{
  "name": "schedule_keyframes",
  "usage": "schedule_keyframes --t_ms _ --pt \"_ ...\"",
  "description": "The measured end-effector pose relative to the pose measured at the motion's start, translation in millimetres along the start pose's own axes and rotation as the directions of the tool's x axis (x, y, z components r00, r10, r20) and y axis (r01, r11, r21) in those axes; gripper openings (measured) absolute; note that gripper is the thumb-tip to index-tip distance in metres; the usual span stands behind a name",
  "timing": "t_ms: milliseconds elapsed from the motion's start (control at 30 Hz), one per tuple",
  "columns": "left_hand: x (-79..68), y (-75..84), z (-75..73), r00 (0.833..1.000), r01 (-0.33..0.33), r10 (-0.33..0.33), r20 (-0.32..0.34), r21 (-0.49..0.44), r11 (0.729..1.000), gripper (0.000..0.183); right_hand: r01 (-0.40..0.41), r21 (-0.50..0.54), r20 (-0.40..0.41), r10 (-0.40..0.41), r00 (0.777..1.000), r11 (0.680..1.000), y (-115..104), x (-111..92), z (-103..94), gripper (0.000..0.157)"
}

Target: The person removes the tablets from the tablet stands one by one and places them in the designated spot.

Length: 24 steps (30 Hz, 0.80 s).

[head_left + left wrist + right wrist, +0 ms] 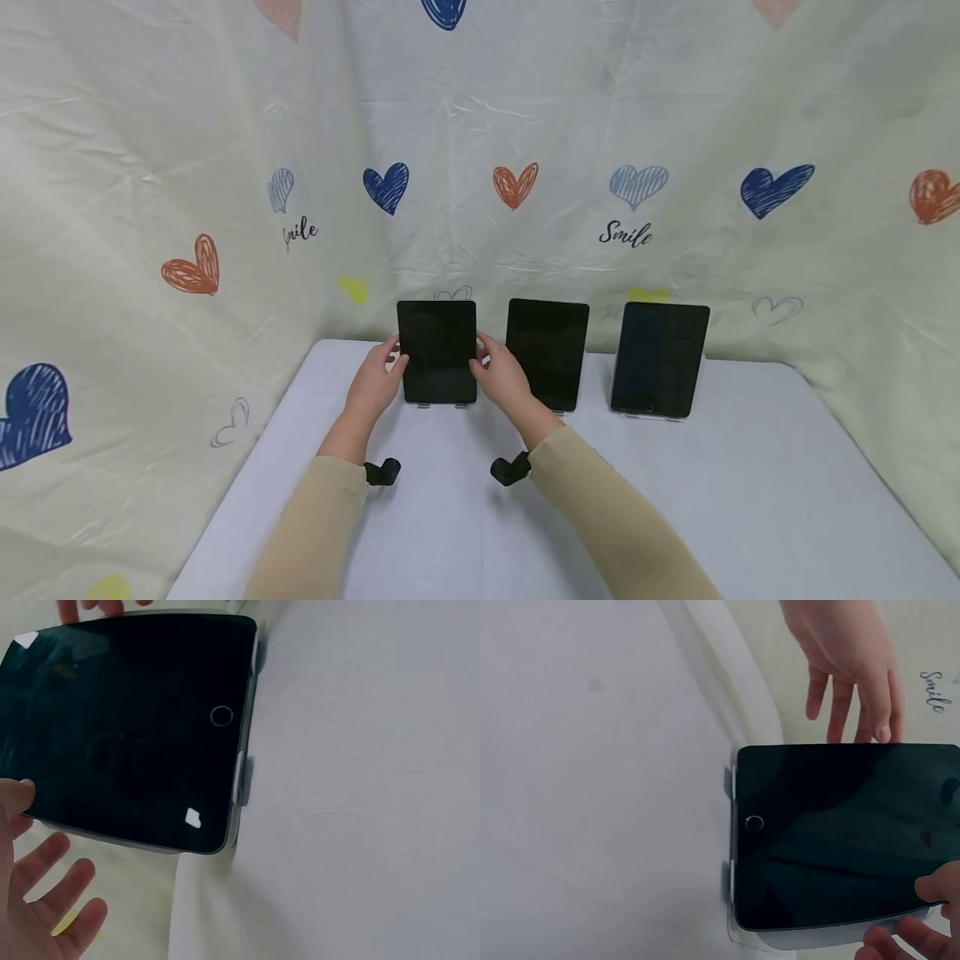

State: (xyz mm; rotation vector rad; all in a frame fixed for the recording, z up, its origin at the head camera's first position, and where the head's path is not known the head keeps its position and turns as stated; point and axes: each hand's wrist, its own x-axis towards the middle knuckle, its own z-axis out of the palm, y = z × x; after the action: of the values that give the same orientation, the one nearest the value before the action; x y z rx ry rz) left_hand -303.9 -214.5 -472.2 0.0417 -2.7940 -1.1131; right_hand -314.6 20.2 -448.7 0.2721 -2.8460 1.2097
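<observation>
A black tablet [438, 352] leans upright on a stand whose two small front lips hold its lower edge. My left hand [377, 379] grips the tablet's left side, thumb [16, 796] over the screen's border; its lower fingers spread apart off the tablet. On the opposite side, my right hand [502, 375] pinches the tablet's right edge, with the thumb [934, 888] on the glass and other fingers partly hidden at the back. The round home button [754, 823] lies at the lower end, and the screen is dark.
To the right, a second tablet [551, 350] stands close by my right hand, and a third tablet [660, 358] leans on a stand farther right. All are near the back of the white-covered table [720, 492]. A cloth backdrop [555, 100] printed with hearts hangs behind.
</observation>
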Motion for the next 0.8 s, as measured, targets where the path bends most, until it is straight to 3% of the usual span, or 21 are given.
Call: schedule_keyframes --t_ms 300,567,800 --pt "-5.7 -2.4 7.2 0.989 -0.011 0.000 -0.146 -0.075 0.997 0.047 0.076 0.074 -0.120 -0.067 0.990 0.994 7 -4 8.4 0.050" --pt "-13.8 0.6 6.9 0.953 -0.051 0.010 -0.303 -0.130 0.990 0.035 0.129 0.102 -0.229 -0.103 0.968 0.986 11 -7 18.7 0.038" --pt "-16.6 2.0 8.0 0.934 -0.055 -0.021 -0.357 -0.202 0.978 0.031 0.149 0.155 -0.255 -0.107 0.961 0.977 13 -9 19.4 0.031"
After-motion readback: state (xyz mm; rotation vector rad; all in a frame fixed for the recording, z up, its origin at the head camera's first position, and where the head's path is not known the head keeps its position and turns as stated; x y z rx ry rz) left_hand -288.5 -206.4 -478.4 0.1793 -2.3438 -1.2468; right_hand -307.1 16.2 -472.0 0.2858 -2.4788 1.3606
